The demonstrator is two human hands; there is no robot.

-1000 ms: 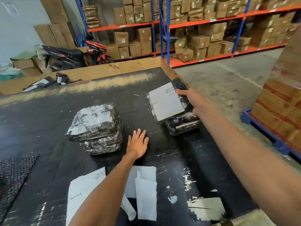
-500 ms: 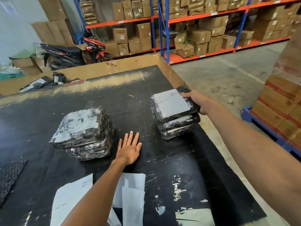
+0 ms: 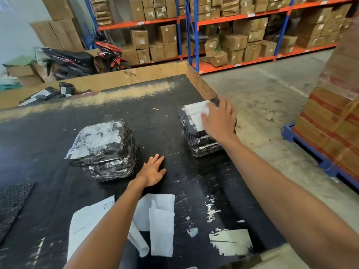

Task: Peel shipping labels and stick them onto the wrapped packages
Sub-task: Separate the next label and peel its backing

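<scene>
A warehouse with box-filled shelves [image 3: 233, 35] lies behind a black table [image 3: 165, 121]. Two stacks of wrapped packages sit on it: one [image 3: 103, 150] mid-table, the other [image 3: 196, 133] at the right edge, three packages high. The right hand [image 3: 218, 120] lies flat, fingers spread, on the white label [image 3: 195, 113] atop that stack. The left hand [image 3: 152, 169] rests open on the table between the stacks. Loose label sheets [image 3: 155, 214] lie by the near edge.

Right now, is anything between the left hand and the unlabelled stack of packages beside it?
Nothing visible. Only bare black tabletop lies between the left hand and the package stack just to its left.
</scene>
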